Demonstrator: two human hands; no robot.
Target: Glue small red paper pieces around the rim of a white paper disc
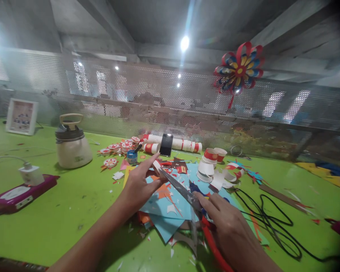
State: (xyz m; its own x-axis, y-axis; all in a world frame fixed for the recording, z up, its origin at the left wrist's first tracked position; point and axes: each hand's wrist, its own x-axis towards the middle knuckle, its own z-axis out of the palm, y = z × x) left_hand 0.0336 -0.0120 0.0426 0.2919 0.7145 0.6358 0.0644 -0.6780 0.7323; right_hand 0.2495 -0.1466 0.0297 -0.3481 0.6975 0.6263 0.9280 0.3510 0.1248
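Note:
My left hand (140, 181) pinches a small white and red piece of paper (156, 166), its far edge raised between thumb and fingers. In my right hand (226, 223) is a pair of scissors (183, 190) with red handles. Its blades are spread; the tip of the upper one touches or nearly touches the paper piece. Under both hands lie light blue paper sheets (155, 206), strewn with scraps and an orange cut-out (162, 192). A dark blue-handled tool (197, 187) lies just beyond my right hand, partly hidden.
Paper cups (206, 170) stand stacked at centre right, before a long row of nested cups (175, 142) and a phone (166, 145). Left are a blue jar (132, 156), red-and-white paper flowers (124, 145), a kettle (73, 147) and a purple power strip (24, 194). A black cable (272, 223) loops at right.

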